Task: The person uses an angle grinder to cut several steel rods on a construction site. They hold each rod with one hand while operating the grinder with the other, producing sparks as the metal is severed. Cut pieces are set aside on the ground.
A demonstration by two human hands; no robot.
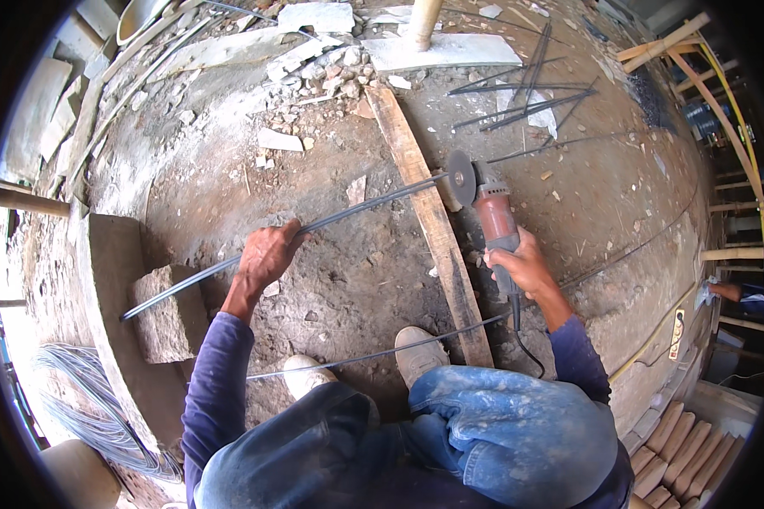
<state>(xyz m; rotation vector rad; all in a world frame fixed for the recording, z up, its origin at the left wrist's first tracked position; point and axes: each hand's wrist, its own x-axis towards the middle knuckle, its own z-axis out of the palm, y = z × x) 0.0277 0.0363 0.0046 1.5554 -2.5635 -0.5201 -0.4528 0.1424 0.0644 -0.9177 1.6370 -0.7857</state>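
My left hand [266, 254] is closed round a small bundle of long thin steel rods [365, 206]. The rods slant from a concrete block on the left up across a wooden plank [424, 188]. In my right hand [525, 265] is an angle grinder [495, 216] with a red body and grey grip, my fingers wrapped round its handle. Its dark round disc [461, 176] stands upright by the rods' right end, just past the plank; whether it touches them I cannot tell. A black power cord [530, 352] trails from the grip.
Short cut rods [526, 97] lie scattered at upper right. Rubble [339, 76] and a post on a pale slab [467, 53] are at the back. A concrete block [168, 314] and coiled wire [102, 407] are left. At right are a power strip [677, 335] and another person's hand [725, 291].
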